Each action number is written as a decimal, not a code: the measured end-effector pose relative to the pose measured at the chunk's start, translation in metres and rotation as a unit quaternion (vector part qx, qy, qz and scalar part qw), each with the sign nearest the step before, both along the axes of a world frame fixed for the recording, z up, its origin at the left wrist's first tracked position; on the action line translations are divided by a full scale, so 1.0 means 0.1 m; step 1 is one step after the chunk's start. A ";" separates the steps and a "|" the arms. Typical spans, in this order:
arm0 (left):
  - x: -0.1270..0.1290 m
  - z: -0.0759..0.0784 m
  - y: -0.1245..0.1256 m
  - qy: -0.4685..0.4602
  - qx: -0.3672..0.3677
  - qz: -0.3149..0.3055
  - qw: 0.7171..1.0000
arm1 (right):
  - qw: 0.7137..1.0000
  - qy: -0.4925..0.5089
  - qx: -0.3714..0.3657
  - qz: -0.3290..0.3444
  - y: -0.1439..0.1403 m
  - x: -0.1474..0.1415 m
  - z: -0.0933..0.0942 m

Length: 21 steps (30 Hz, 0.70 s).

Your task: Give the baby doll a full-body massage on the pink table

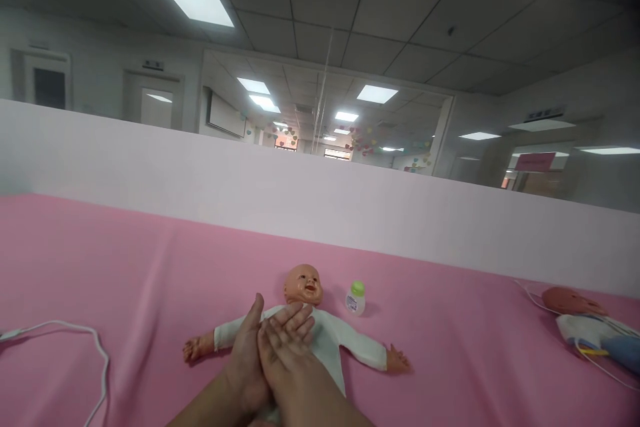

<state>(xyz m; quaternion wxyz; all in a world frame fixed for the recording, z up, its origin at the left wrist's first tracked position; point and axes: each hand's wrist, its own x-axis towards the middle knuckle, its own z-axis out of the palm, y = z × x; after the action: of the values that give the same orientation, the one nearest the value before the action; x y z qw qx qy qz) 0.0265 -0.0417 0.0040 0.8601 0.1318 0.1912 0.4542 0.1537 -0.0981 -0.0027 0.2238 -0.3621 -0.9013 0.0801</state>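
A baby doll (327, 340) with a bare head and a white cloth body lies face up, its arms spread to both sides. Over its chest, my left hand (246, 353) is turned palm up, thumb raised and fingers stretched out. My right hand (287, 353) lies flat across the left palm, its fingers straight. Nothing shows between the two palms, though their contact area is hidden. Beside the doll's head stands a small clear bottle (355, 302) with a green cap, apart from both hands. The doll's lower body is hidden by my forearms.
Pink cloth (450, 347) covers the table. A low white partition (300, 190) runs along its back edge. A white cable (103, 353) curves at the left. Another doll (575, 303) in white and blue clothing lies at the far right with a thin white cord.
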 end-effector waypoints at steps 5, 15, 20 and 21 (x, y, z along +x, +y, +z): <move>0.03 0.06 -0.03 -0.026 0.016 -0.041 0.999 | 0.991 0.015 -0.078 -0.104 -0.02 0.09 0.16; -0.17 0.07 0.19 -0.004 0.064 0.069 0.996 | 0.992 0.071 -0.106 0.007 -0.39 0.07 0.48; -0.08 -0.09 0.14 -0.048 0.093 -0.010 0.994 | 0.996 0.054 -0.073 0.000 -0.43 0.08 0.55; -0.06 -0.11 0.11 -0.048 0.100 -0.028 0.993 | 0.996 0.053 -0.067 -0.011 -0.40 0.09 0.54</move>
<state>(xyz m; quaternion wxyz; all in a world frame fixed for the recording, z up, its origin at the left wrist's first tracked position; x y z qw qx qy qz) 0.0207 -0.0303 -0.0068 0.8631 0.2004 0.1001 0.4526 0.1626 -0.1383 0.0516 0.2469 -0.3812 -0.8770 0.1571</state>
